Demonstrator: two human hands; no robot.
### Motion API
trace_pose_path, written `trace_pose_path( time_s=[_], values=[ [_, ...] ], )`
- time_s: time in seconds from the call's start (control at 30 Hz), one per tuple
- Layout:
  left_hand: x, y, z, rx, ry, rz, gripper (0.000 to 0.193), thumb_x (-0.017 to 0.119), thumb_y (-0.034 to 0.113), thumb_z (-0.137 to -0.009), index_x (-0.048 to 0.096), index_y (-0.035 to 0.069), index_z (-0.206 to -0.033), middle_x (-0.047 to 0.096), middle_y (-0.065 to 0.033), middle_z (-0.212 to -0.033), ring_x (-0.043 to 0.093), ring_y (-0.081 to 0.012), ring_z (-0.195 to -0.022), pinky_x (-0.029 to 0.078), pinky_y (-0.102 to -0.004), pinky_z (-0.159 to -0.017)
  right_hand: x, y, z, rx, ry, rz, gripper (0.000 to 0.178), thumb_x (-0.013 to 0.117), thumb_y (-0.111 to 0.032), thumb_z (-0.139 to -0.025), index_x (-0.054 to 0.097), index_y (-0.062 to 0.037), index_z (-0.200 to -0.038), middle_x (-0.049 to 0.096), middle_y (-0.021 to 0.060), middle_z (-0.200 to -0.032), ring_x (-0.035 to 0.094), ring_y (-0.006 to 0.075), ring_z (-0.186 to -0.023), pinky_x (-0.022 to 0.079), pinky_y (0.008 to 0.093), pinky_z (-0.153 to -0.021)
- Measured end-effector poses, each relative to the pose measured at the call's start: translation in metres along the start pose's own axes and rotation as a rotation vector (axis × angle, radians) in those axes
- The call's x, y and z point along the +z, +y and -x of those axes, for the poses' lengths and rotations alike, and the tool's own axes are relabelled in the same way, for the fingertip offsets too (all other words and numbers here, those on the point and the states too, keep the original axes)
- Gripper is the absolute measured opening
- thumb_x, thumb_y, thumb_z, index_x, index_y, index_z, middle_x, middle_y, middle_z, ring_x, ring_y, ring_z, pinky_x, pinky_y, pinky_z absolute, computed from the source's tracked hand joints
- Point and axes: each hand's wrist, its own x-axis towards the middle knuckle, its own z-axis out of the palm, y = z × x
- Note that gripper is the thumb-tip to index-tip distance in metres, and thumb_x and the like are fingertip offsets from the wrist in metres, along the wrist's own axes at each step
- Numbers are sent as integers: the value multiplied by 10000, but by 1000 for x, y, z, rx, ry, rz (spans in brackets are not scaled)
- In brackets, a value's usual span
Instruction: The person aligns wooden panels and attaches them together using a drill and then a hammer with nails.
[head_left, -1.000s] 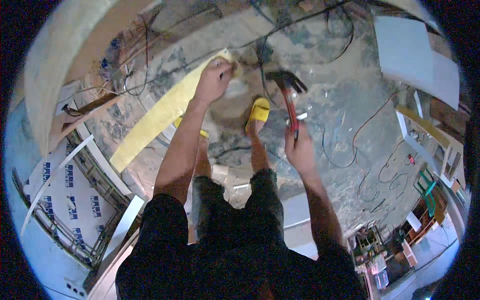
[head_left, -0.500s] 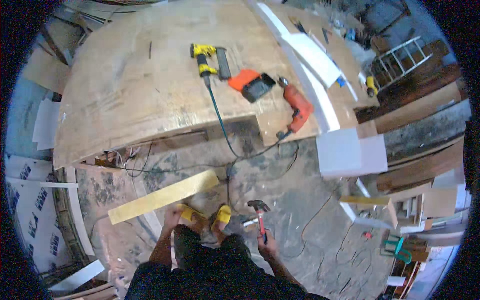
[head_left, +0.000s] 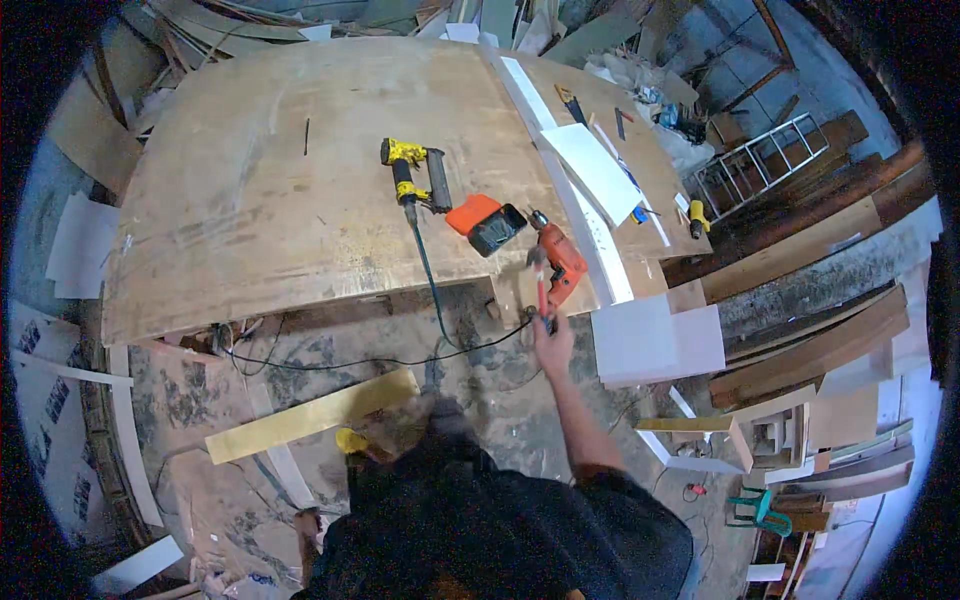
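Note:
My right hand (head_left: 553,345) grips a claw hammer (head_left: 542,292) by its handle at the table's front edge. The hammer's head lies over or right beside the red power drill (head_left: 563,262); whether it touches the table I cannot tell. Left of the drill lie an orange-and-black case (head_left: 495,230) and a yellow-and-black nail gun (head_left: 402,175) with a hose. Low by my side hangs my left hand (head_left: 308,522), small and dark, its fingers not clear. A yellowish board (head_left: 315,415) is in front of it, above the floor.
The large wooden table (head_left: 230,210) spans the far side. White panels (head_left: 592,170), a handsaw (head_left: 571,103) and a yellow tool (head_left: 697,218) lie on its right part. A ladder (head_left: 765,165), stacked boards and a green stool (head_left: 760,510) stand right. A cable (head_left: 380,355) hangs along the front.
My right hand has carried the hammer forward and up to the table edge beside the drill. My left hand has drawn back toward my side. The view has shifted as my body leaned.

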Motion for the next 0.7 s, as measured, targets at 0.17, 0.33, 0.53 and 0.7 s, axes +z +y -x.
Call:
trace_pose_path(
  time_s=[0.17,0.33,0.53,0.7],
  values=[
    [36,51,-12,-96,85,680,274,547,331,-890,669,131,-1034,647,-100,-905,616,-227,-802,490,-426,-700,-22,67,-153,-168,42,181,356,670,-291,-817,635,-48,-1076,670,213,-923,652,358,-867,498,420,-779],
    [106,98,3,-143,210,730,276,511,305,-909,663,112,-1034,601,-69,-746,586,-216,-656,496,-362,-548,-13,75,-278,30,-306,439,358,643,-269,-820,633,-92,-1131,676,195,-1024,641,374,-981,512,440,-837],
    [229,193,0,319,323,448,222,550,245,-923,583,73,-788,503,-21,-674,513,-156,-659,438,-326,-560,24,109,-368,-409,-270,441,271,588,-172,-869,618,-50,-1109,630,196,-1032,588,383,-985,485,453,-856],
    [279,195,54,-69,673,385,268,561,271,-910,673,50,-809,566,-45,-677,506,-150,-562,428,-337,-528,27,139,-282,-342,-228,-3,266,645,-119,-876,581,28,-1089,586,195,-1021,588,310,-945,474,382,-850]
  ],
)
